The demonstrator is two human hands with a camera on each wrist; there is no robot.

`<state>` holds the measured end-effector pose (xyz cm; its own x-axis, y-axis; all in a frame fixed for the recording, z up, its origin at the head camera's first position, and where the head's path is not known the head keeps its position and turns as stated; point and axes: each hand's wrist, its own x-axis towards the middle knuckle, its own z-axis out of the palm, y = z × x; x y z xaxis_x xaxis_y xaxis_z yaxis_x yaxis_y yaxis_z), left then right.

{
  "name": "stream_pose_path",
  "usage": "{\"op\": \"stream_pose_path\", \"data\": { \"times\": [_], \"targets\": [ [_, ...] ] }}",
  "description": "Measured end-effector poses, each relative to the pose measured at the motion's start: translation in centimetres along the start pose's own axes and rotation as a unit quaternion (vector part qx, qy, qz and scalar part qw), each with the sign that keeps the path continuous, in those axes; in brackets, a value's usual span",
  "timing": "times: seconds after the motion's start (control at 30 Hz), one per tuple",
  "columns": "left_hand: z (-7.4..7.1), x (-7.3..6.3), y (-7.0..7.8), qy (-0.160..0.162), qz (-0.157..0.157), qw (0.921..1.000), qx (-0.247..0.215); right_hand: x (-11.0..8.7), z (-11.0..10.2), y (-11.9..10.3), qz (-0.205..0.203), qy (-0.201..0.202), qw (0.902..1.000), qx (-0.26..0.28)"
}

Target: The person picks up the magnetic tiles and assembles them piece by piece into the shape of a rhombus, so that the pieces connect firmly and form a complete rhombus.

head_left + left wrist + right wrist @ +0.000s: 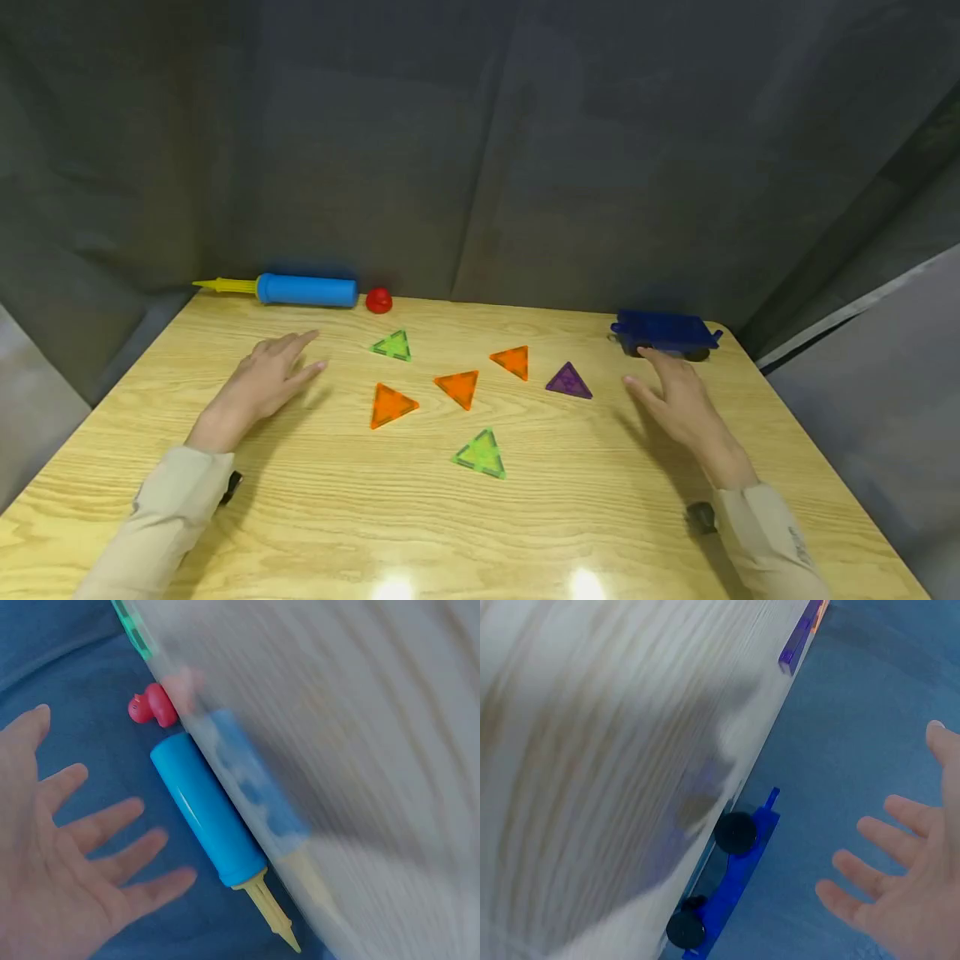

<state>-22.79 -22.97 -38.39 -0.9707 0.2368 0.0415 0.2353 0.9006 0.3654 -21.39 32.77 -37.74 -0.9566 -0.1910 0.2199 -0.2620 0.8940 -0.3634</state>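
Note:
My left hand (264, 377) hovers over the left of the table, fingers spread and holding nothing. Beyond it lies a blue air pump (307, 290) with a yellow nozzle, and beside the pump a red rubber duck (154, 705). On the right, my empty right hand (681, 402) is held over the wood, fingers loosely extended, near a dark blue toy wagon (666, 332) with black wheels. Between the hands lie flat triangular tiles: an orange tile (392, 406), two more orange ones, a green tile (481, 455), a farther green tile (393, 345) and a purple tile (568, 381).
The light wooden table (360, 525) carries everything. A dark cloth (480, 150) hangs along its back edge, with the pump, duck and wagon standing close to it. Grey cloth (892, 383) hangs beyond the table's right edge.

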Motion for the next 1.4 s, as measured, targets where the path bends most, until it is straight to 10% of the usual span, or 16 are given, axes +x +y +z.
{"op": "stream_pose_path", "data": {
  "times": [0.83,1.4],
  "targets": [
    [1.9,0.1,3.5,-0.083,0.075,0.9895,-0.091,-0.7,3.8,-6.3,-0.043,-0.108,0.9857,0.122],
    [3.1,-0.2,3.7,-0.135,0.119,0.9718,-0.152,-1.6,5.8,-9.9,-0.094,-0.218,0.9540,0.182]
  ]
}}
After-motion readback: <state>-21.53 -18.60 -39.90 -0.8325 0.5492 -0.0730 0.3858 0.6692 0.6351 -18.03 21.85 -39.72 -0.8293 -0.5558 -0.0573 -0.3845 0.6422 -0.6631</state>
